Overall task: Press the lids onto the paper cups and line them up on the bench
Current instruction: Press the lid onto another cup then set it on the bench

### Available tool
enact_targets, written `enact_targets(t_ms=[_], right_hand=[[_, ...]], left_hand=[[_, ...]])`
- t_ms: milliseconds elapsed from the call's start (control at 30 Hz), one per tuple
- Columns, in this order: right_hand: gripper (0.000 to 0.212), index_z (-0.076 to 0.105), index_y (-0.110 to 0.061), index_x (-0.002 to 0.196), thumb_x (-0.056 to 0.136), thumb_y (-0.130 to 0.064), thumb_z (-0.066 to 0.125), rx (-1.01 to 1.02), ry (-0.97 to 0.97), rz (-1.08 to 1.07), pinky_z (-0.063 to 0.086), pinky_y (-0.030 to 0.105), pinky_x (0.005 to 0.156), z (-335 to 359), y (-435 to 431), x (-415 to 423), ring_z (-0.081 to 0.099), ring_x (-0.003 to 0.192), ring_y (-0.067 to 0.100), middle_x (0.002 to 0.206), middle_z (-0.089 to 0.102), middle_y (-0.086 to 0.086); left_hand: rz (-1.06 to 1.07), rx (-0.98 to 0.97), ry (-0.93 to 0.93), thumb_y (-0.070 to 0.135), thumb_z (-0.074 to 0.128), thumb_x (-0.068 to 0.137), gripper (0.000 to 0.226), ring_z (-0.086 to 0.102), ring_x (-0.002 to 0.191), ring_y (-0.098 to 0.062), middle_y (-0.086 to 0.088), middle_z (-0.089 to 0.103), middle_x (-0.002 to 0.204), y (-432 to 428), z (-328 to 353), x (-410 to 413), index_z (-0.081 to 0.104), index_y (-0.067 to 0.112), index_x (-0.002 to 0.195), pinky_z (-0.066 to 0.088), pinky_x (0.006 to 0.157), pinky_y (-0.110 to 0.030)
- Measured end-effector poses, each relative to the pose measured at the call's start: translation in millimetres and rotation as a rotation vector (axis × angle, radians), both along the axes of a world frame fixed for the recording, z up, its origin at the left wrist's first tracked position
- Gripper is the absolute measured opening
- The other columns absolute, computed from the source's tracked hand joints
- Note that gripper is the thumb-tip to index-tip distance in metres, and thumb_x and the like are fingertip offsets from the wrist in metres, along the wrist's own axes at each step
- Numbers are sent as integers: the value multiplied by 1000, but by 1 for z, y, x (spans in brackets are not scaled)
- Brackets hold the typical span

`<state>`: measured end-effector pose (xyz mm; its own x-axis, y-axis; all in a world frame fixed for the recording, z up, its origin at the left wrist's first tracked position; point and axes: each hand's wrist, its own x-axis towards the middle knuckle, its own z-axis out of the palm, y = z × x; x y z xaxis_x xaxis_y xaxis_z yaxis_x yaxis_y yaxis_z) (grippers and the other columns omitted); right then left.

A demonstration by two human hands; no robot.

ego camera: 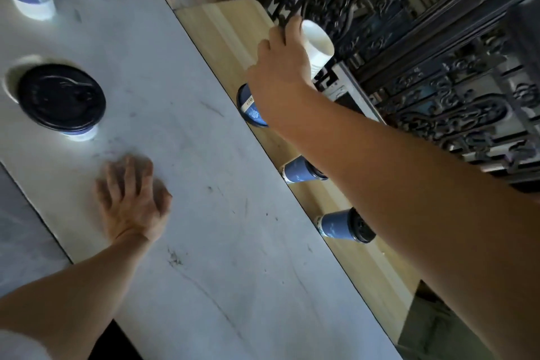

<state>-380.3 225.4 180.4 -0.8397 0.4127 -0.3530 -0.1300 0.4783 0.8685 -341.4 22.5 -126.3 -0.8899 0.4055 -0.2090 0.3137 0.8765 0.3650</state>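
I count five blue paper cups with black lids: three in a row on the wooden bench (222,35), at 3 o'clock of the marble table (181,172), and two on that table at 10 and 11 o'clock. My right hand (280,67) wraps a sixth cup, a white cup (317,47), held tilted above the bench's far end. My left hand (131,202) rests flat on the marble with fingers spread, holding nothing.

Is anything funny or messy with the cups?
No spills show. The one oddity: the right hand holds a white paper cup tilted and lidless, while the blue lidded cups stand along the wooden bench.
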Motion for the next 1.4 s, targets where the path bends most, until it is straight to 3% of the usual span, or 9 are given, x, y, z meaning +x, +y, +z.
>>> enact_targets(t_ms=[67,167,400,600,833,1067,1400], right_hand=[[53,51,-14,141,91,-29,58,-31,9,-8,12,67,119,-18,-5,5,33,134,45,142,45,21],[56,52,-17,140,88,-29,66,-46,23,-17,10,68,118,-26,-1,6,34,134,45,141,46,18],[54,51,-16,140,89,-33,61,-21,38,-72,8,69,118,-20,10,2,33,134,47,140,46,21],[58,49,-18,142,89,-36,63,-117,68,-76,5,68,119,-27,6,0,32,136,45,141,45,19],[56,52,-17,139,87,-34,65,-74,77,-123,5,70,118,-38,5,6,33,134,47,139,46,20],[63,51,-20,140,81,-29,73,-57,31,-122,3,71,115,-54,3,9,33,132,47,138,47,19],[55,50,-17,138,87,-30,64,-118,10,-121,15,67,117,-52,4,12,36,132,42,138,48,17]], left_hand=[[-8,-12,5,54,35,83,77,6,151,-43,-10,23,164,-1,0,1,36,20,153,-18,119,-45],[1,-37,21,54,34,83,77,9,151,-42,-10,27,163,-1,-1,-3,38,20,152,-8,121,-50],[-22,-55,-27,53,37,84,76,6,151,-41,-9,24,164,-1,3,-3,35,21,153,-26,116,-40],[-23,-54,-26,54,37,84,77,6,151,-41,-9,25,164,1,4,-4,35,22,153,-26,117,-41],[-24,-90,0,56,32,85,78,2,152,-39,-7,21,165,1,2,-3,31,24,155,-14,121,-48],[-24,-102,6,57,31,85,77,1,152,-38,-7,21,165,1,2,-3,29,25,156,-12,121,-49],[-24,-82,-5,56,31,85,77,6,152,-40,-9,24,164,1,6,-3,33,22,154,-18,119,-45]])
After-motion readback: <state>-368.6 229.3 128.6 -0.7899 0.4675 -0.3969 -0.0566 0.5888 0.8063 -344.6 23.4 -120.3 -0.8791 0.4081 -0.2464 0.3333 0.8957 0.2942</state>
